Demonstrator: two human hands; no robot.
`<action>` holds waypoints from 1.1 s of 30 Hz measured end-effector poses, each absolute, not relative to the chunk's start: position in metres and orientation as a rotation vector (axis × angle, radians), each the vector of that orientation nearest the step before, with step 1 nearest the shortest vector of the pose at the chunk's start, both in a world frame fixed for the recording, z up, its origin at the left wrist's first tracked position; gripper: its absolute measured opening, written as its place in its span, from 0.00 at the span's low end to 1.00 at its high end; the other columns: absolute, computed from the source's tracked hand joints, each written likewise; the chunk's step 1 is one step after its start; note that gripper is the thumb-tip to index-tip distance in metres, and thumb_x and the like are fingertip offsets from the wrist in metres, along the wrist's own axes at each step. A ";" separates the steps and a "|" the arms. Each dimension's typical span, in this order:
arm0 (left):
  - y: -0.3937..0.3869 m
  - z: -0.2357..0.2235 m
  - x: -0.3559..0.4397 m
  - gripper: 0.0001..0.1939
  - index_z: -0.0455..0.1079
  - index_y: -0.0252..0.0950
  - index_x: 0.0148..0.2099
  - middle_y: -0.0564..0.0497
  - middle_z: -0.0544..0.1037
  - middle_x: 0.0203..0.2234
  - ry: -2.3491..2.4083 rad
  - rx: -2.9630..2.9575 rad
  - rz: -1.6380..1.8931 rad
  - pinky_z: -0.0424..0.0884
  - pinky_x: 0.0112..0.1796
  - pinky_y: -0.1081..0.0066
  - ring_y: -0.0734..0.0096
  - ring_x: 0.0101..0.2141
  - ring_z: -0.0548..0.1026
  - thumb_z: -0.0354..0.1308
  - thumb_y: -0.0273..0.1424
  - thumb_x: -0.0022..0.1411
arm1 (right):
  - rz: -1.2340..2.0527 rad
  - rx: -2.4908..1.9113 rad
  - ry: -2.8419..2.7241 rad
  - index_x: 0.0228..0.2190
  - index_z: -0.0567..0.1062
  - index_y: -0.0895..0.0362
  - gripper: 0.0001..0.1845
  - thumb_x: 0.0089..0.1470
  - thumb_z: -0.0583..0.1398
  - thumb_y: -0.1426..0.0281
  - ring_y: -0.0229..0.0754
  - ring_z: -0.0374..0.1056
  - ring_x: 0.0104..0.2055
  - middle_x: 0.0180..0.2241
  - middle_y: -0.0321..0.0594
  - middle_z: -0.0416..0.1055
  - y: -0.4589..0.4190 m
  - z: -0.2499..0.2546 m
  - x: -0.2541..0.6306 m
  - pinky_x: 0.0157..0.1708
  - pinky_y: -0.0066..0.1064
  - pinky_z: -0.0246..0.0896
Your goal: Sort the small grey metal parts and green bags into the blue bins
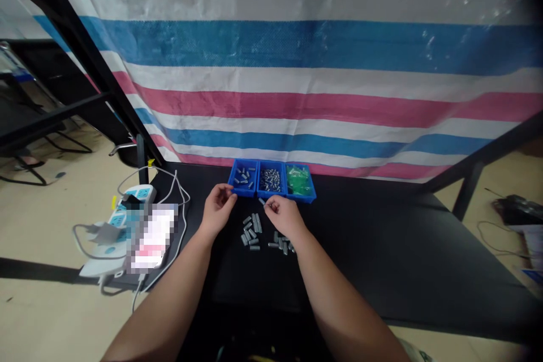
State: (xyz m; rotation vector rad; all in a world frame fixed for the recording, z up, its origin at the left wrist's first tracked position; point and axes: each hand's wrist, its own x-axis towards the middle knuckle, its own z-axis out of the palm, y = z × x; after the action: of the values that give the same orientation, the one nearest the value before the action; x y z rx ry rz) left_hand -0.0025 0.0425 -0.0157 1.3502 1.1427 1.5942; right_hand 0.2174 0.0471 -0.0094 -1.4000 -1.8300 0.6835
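Note:
My right hand (285, 216) pinches a small grey metal cylinder (262, 202) just in front of the middle blue bin. Beside the front left corner of the left blue bin (244, 192) is my left hand (218, 208), its fingers loosely curled, thumb and forefinger apart, with nothing visible between them. Several similar cylinders lie in that bin. The middle bin (271, 194) contains many tiny shiny metal parts, and the right bin (306, 199) a green item under clear plastic. On the black table, one group of metal cylinders (250, 232) lies between my hands; another group (281, 243) is partly hidden by my right wrist.
On the table's left side are a white power strip (102, 257), white cables (185, 198) and a phone (155, 237) with a blurred screen. A striped plastic sheet (297, 45) hangs behind the bins. Black frame bars (123, 107) slope at both sides.

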 end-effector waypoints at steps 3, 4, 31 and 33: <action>0.035 -0.014 -0.005 0.07 0.72 0.36 0.41 0.56 0.69 0.25 1.264 1.650 1.336 0.65 0.31 0.75 0.76 0.26 0.69 0.62 0.33 0.63 | 1.035 -1.218 -1.492 0.30 0.74 0.54 0.11 0.52 0.64 0.59 0.39 0.68 0.22 0.22 0.33 0.72 0.052 -0.012 0.205 0.25 0.29 0.64; 0.033 -0.013 -0.006 0.06 0.72 0.36 0.41 0.57 0.69 0.24 1.287 1.726 1.254 0.63 0.30 0.75 0.76 0.26 0.68 0.60 0.33 0.63 | 1.136 -1.131 -1.374 0.33 0.73 0.54 0.14 0.51 0.66 0.58 0.40 0.71 0.25 0.25 0.35 0.75 0.053 -0.012 0.200 0.26 0.30 0.67; 0.029 -0.017 -0.010 0.09 0.76 0.39 0.46 0.45 0.75 0.40 1.323 2.343 0.779 0.69 0.47 0.60 0.59 0.43 0.72 0.60 0.31 0.64 | 0.598 -1.349 -1.867 0.33 0.73 0.53 0.04 0.51 0.59 0.71 0.38 0.68 0.25 0.24 0.33 0.72 0.036 -0.001 0.214 0.29 0.27 0.60; 0.029 -0.020 -0.010 0.09 0.76 0.39 0.46 0.44 0.75 0.41 1.326 2.337 0.794 0.69 0.47 0.59 0.58 0.44 0.72 0.61 0.32 0.63 | 0.688 -1.280 -1.838 0.32 0.73 0.53 0.05 0.49 0.59 0.71 0.36 0.65 0.23 0.22 0.31 0.69 0.038 -0.003 0.219 0.27 0.26 0.59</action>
State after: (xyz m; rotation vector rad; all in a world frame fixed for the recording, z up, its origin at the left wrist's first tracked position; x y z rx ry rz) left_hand -0.0100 0.0294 -0.0196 2.3373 1.3263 0.7940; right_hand 0.2193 0.0379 -0.0031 -1.2798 -1.8382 0.6877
